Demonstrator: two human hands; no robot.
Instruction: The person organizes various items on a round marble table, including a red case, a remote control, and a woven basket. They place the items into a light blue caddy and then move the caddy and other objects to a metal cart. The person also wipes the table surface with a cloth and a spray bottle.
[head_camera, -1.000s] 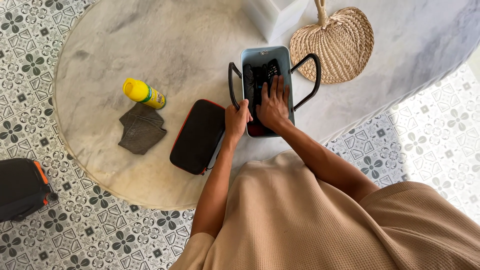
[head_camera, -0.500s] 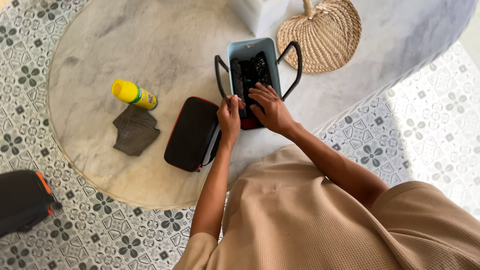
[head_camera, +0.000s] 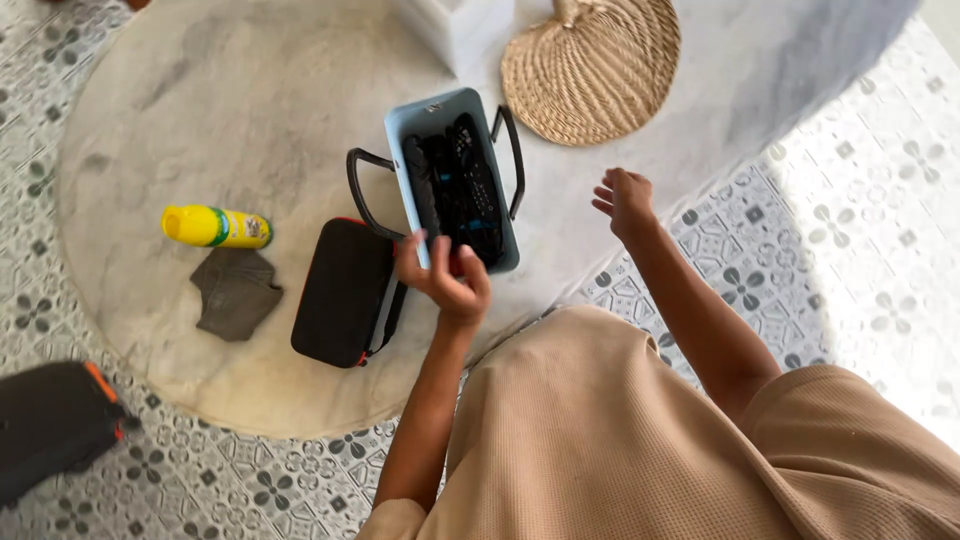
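At frame centre, the left hand (head_camera: 447, 280) grips the near end of the blue basket (head_camera: 400, 140); the right hand (head_camera: 624, 200) hovers open beside the counter (head_camera: 250, 90).

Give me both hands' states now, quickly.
Left hand: gripping the near rim of the light-blue rectangular basket.
Right hand: open, empty, off the basket.

A pale blue basket (head_camera: 400, 130) with black handles holds black items at the frame's centre. Left of it lie a black case (head_camera: 340, 292) edged in red, a dark grey cloth (head_camera: 235, 293) and a yellow can (head_camera: 213, 227) with a green band. The tan woven fan (head_camera: 595, 70) sits top centre. The table (head_camera: 250, 100) is grey-veined beige marble; the floor (head_camera: 850, 230) has grey-and-white floral tiles. The shirt (head_camera: 600, 440) is beige waffle-knit.
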